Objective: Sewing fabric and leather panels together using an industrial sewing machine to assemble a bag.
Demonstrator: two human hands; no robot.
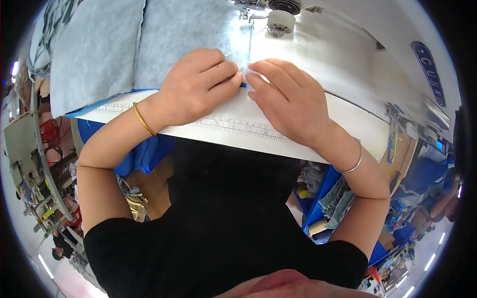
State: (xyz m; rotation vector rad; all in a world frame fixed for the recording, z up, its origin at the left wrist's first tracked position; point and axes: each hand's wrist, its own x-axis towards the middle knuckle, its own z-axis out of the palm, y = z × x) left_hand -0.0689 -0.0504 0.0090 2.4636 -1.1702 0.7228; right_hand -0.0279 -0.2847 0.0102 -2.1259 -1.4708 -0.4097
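A light blue-grey fleecy fabric (186, 30) with blue showing along its lower edge lies across the white sewing table. My left hand (198, 87) rests on its near right corner, fingers curled and closed on the fabric's edge. Facing it, my right hand (293, 97) has bent fingers drawn in toward the thumb, their tips at the fabric's right edge. Whatever sits between those tips is too small to make out. Beyond both hands, the sewing machine's needle and presser foot area (248, 15) stands near the fabric's right edge.
A printed ruler strip (233, 126) runs along the table's front. Beside the needle is a pale ribbed knob (281, 22). More folded fabric (42, 44) hangs at the far left. Below the table are blue cloth (144, 154) and a blue bin (318, 198) with grey-green pieces.
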